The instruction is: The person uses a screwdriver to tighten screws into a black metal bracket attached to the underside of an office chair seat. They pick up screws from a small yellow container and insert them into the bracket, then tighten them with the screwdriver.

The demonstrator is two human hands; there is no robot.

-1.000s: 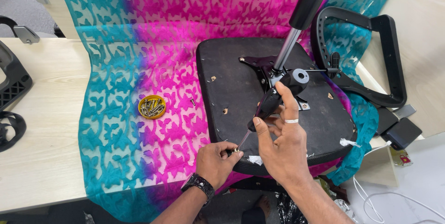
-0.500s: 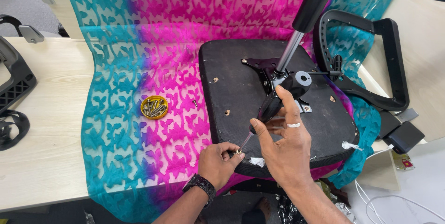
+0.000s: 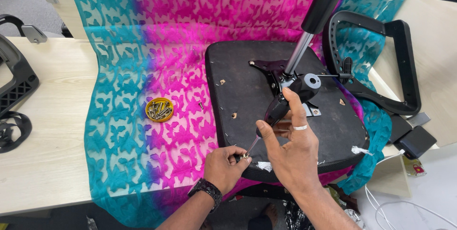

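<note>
Black-handled screwdriver (image 3: 276,111), gripped in my right hand (image 3: 293,156), I keep square to the screw (image 3: 245,155) that my left hand (image 3: 223,165) pinches at the lower centre edge of the upturned chair seat (image 3: 247,92).

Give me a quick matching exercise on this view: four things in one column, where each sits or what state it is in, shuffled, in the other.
Things:
1. screwdriver
2. small yellow tin
3. loose screw
4. upturned chair seat

Places or states:
A. lies alone on the pink cloth, between the tin and the seat
B. rests underside up on the patterned cloth
C. handle gripped by the right hand, tip at the seat's near edge by the left hand
D. stands open on the cloth, filled with screws

Pairs: 1-C, 2-D, 3-A, 4-B
</note>
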